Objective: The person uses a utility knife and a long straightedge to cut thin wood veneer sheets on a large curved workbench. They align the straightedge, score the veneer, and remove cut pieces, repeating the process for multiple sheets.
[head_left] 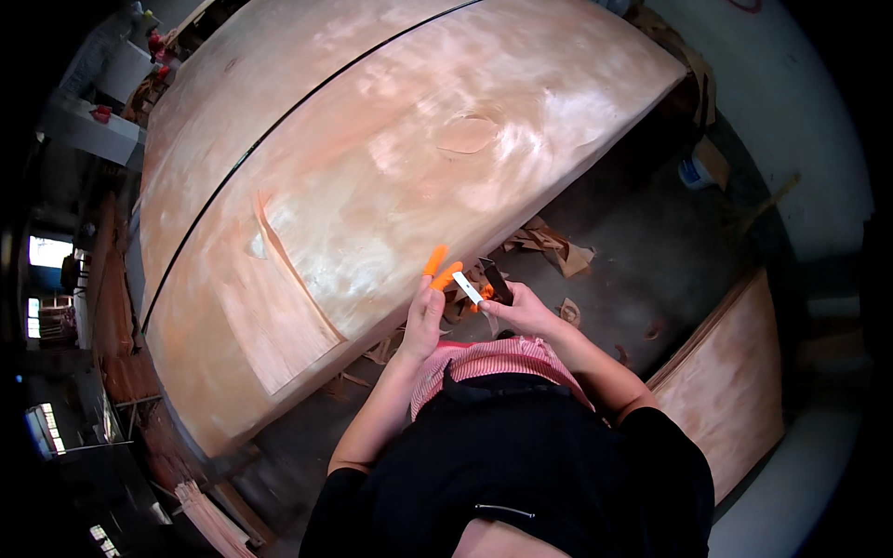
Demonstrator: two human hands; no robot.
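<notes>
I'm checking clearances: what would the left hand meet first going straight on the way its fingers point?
Probably the large wood-surfaced block, at its near edge: the left hand points its orange-covered fingers that way. Depth is unclear, so it might pass above the top instead.

A small, flat white piece point(467, 288) is slanting between the left fingers point(425, 288) and right fingers point(503, 309), its upper end leaning left; a dark, narrow object point(499, 283) is jutting from the right fingers.
</notes>
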